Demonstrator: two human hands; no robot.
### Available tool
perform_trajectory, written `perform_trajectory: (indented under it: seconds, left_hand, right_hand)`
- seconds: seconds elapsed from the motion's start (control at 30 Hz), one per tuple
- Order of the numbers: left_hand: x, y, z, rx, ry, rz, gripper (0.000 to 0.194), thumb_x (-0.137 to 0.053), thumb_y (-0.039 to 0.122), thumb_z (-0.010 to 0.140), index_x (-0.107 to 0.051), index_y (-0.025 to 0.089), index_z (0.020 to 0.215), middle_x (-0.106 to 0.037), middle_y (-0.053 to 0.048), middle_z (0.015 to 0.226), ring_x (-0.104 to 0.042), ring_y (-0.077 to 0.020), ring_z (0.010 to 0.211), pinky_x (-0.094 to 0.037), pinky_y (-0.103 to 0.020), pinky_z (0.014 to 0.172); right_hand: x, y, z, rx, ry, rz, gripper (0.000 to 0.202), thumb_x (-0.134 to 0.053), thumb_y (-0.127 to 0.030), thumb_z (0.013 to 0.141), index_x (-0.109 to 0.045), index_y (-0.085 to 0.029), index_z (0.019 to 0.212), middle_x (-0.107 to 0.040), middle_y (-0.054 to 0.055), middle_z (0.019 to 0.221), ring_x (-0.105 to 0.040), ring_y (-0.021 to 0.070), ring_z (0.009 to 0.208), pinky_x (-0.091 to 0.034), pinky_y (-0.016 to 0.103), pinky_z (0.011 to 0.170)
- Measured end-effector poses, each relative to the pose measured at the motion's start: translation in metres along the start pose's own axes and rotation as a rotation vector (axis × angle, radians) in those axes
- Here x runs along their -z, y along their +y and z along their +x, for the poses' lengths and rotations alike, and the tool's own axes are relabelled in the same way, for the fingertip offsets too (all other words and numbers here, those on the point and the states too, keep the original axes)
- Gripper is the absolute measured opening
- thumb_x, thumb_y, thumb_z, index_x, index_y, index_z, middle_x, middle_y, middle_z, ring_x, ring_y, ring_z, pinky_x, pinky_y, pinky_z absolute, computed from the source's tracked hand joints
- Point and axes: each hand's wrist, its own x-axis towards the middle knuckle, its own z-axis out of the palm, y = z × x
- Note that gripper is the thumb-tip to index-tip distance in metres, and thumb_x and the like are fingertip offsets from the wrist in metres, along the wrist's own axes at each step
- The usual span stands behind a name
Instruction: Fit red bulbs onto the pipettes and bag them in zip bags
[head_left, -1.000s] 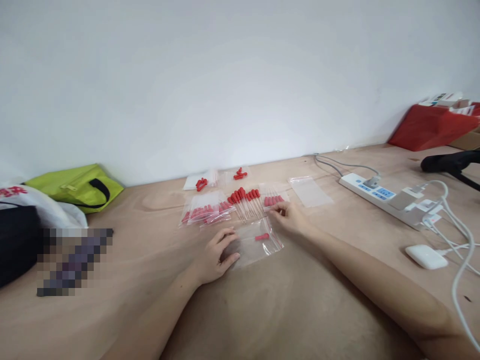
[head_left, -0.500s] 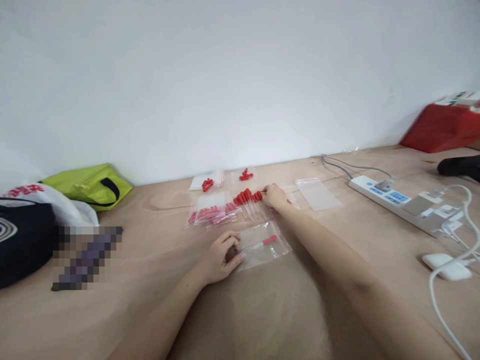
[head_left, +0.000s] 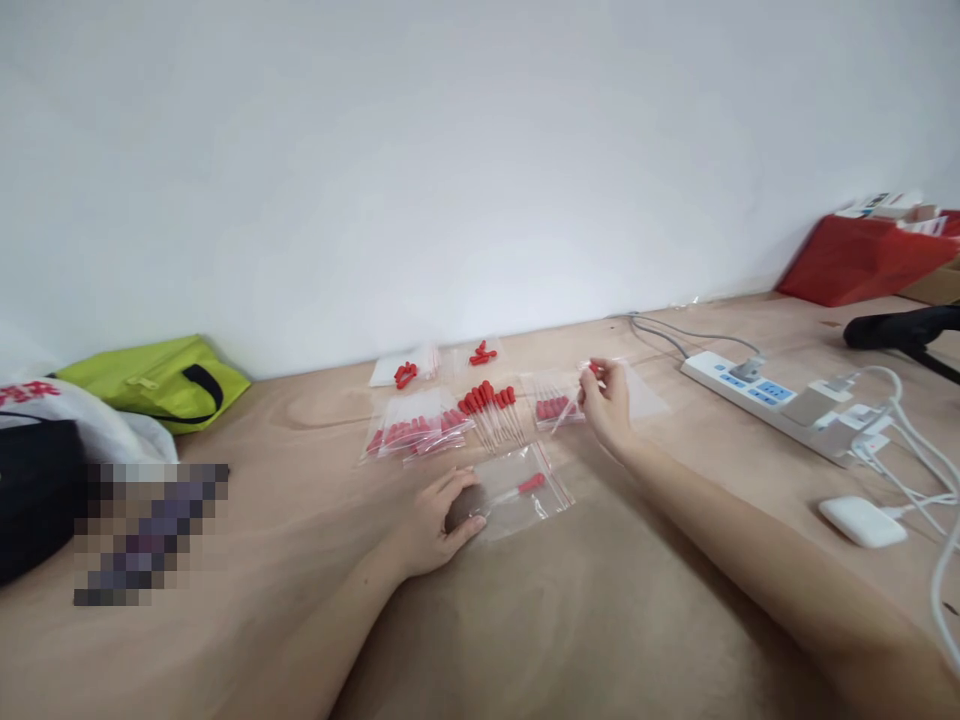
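Note:
A clear zip bag (head_left: 510, 515) lies flat in front of me with one dropper (head_left: 531, 484) inside, its red bulb toward the bag's zip end. My left hand (head_left: 442, 515) rests on the table, thumb and curled fingers on the bag's left end. My right hand (head_left: 606, 405) pinches a dropper by its red bulb (head_left: 595, 368), its thin clear tube slanting down to the left. Loose droppers (head_left: 486, 400) lie fanned out beyond the bag. Right of them, more droppers sit in another bag (head_left: 555, 405). Overlapping filled bags (head_left: 416, 430) lie to the left.
Two bags with loose red bulbs (head_left: 406, 375) lie near the wall. A power strip (head_left: 765, 395) with chargers, white cables and a white case (head_left: 862, 522) are on the right. A red bag (head_left: 855, 260) stands at the far right. On the left sits a yellow-green bag (head_left: 157, 375).
My right hand has moved right, away from the fanned droppers, lifting one by its bulb. The bag of droppers behind it now shows. My left hand stays on the zip bag; the view shifts slightly.

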Motion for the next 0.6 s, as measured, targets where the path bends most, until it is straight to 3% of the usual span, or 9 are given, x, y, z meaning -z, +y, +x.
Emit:
perform_trajectory:
  seconds: [0.1,0.17,0.37,0.6]
  left_hand:
    - [0.002,0.0,-0.001,0.038,-0.028,0.031,0.038,-0.05,0.032,0.08,-0.043,0.021,0.116,-0.053,-0.009,0.12,-0.046,-0.0244,0.116,-0.04,-0.041,0.093]
    - [0.004,0.001,-0.002,0.052,-0.068,0.049,0.041,-0.05,0.033,0.08,-0.042,0.02,0.118,-0.05,-0.01,0.125,-0.041,-0.0265,0.12,-0.038,-0.044,0.095]
    - [0.005,0.005,-0.003,0.086,-0.112,0.067,0.048,-0.052,0.033,0.078,-0.039,0.021,0.123,-0.044,-0.01,0.131,-0.033,-0.0287,0.125,-0.036,-0.046,0.097]
    - [0.002,0.004,-0.003,0.098,-0.123,0.026,0.05,-0.052,0.034,0.079,-0.036,0.02,0.124,-0.043,-0.01,0.131,-0.031,-0.0292,0.126,-0.034,-0.047,0.098]
  right_hand:
    - [0.024,0.004,-0.023,-0.136,0.006,0.06,0.031,-0.048,-0.04,0.075,-0.039,-0.022,0.098,-0.045,-0.005,0.074,-0.044,0.0056,0.047,-0.038,0.019,0.042]
    - [0.029,0.002,-0.034,-0.201,-0.001,0.087,0.031,-0.048,-0.04,0.074,-0.037,-0.022,0.096,-0.044,-0.006,0.072,-0.044,0.0057,0.046,-0.038,0.019,0.041]
    - [0.017,-0.008,-0.052,-0.323,-0.091,0.203,0.031,-0.052,-0.04,0.07,-0.036,-0.023,0.091,-0.045,-0.006,0.068,-0.048,0.0079,0.049,-0.044,0.022,0.045]
    - [0.017,-0.022,-0.073,-0.49,-0.356,0.354,0.039,-0.063,-0.042,0.062,-0.038,-0.022,0.085,-0.053,-0.007,0.064,-0.054,0.0087,0.049,-0.046,0.024,0.05]
